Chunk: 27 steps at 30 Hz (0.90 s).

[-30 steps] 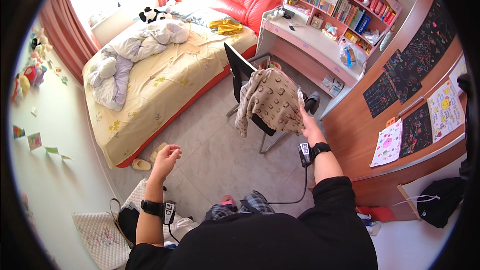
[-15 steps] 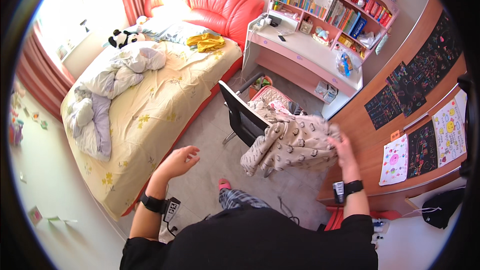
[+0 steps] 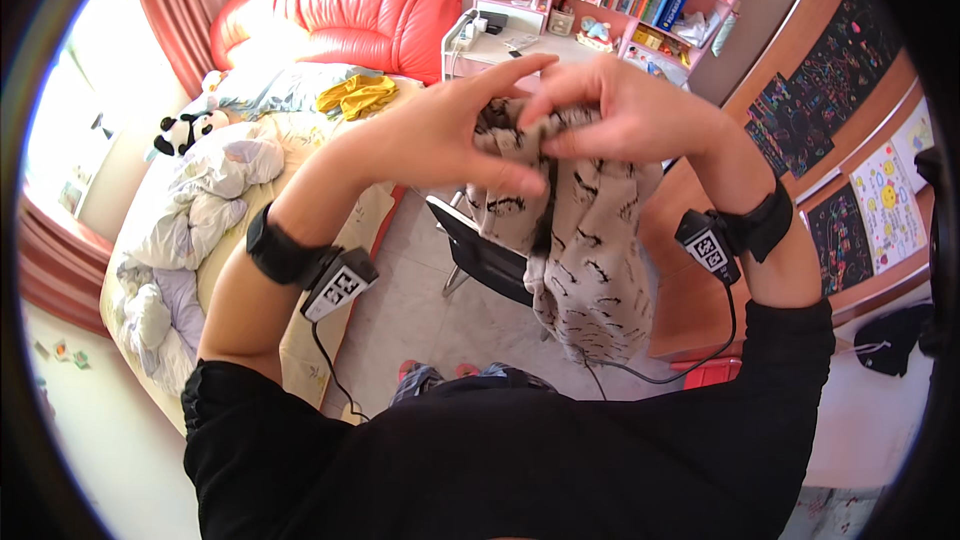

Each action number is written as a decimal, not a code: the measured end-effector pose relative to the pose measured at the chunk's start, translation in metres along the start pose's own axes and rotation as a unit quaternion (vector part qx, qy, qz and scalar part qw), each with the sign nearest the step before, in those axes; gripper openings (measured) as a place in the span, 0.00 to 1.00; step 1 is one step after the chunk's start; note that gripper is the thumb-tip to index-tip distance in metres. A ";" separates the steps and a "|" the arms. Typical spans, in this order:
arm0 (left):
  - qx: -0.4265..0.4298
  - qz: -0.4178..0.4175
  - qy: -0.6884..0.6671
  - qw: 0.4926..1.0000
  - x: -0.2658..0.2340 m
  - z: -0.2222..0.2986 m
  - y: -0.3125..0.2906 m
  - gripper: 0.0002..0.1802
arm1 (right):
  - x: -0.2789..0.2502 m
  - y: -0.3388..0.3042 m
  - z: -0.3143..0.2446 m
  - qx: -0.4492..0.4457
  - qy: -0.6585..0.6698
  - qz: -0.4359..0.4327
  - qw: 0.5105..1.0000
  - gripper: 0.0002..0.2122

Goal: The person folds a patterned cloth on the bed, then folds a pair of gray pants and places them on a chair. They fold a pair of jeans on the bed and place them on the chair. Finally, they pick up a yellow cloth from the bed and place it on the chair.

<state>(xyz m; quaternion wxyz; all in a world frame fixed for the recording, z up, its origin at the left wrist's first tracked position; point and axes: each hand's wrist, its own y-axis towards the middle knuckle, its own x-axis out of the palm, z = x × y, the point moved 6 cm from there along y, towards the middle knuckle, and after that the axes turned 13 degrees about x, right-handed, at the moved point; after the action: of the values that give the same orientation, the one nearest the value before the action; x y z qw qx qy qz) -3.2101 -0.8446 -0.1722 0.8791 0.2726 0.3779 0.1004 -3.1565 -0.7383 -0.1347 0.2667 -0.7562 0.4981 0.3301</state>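
Beige fleece cloth (image 3: 595, 250) with a dark sheep-like pattern hangs in front of me in long folds, its lower end near the floor. It looks like a garment, but its exact kind I cannot tell. At its top edge, my right hand (image 3: 640, 110) has thumb and fingers curled in on the cloth. My left hand (image 3: 450, 135) is at the left of the same edge, thumb and fingers wide apart. Some of the cloth between the hands is hidden by the fingers. Behind it stands a chair with a black backrest (image 3: 490, 255), partly covered.
On the left is a bed with a red headboard (image 3: 340, 20), a crumpled quilt (image 3: 215, 185), a panda toy (image 3: 185, 130) and yellow cloth (image 3: 357, 96). Ahead stands a desk (image 3: 470, 62) below bookshelves. A wooden wardrobe (image 3: 700, 285) is close on the right. Cables dangle from both wrist devices.
My right hand has raised the fleece cloth off the chair side and moved left with it. My left hand has come up and forward to the cloth. The view has shifted right.
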 end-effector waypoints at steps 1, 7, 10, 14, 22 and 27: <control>-0.060 0.009 -0.002 0.998 -0.014 -0.007 -0.004 0.38 | -0.003 0.012 -0.012 -0.018 0.012 0.023 0.999 0.11; -0.095 0.149 0.056 0.983 -0.115 0.034 -0.048 0.10 | 0.006 0.043 -0.042 0.063 -0.090 0.037 0.993 0.15; -0.073 0.183 0.068 0.978 -0.131 0.071 -0.018 0.12 | -0.007 0.012 -0.054 0.071 -0.143 0.037 0.986 0.17; -0.078 0.187 0.285 0.937 -0.141 0.118 -0.009 0.13 | -0.047 -0.006 -0.060 0.112 -0.136 0.101 0.979 0.15; -0.179 0.097 0.518 0.830 -0.167 0.133 -0.019 0.30 | -0.086 0.018 -0.079 0.018 -0.273 0.213 0.938 0.10; -0.260 0.060 0.550 0.792 -0.170 0.145 -0.032 0.34 | -0.087 0.034 -0.085 -0.137 -0.361 0.295 0.874 0.11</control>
<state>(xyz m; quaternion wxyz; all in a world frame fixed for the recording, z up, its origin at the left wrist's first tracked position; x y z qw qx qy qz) -3.2246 -0.9952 -0.0042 0.5529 -0.0449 0.7400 0.3804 -3.1932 -0.7629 -0.0164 0.2124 -0.4316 0.5170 0.7081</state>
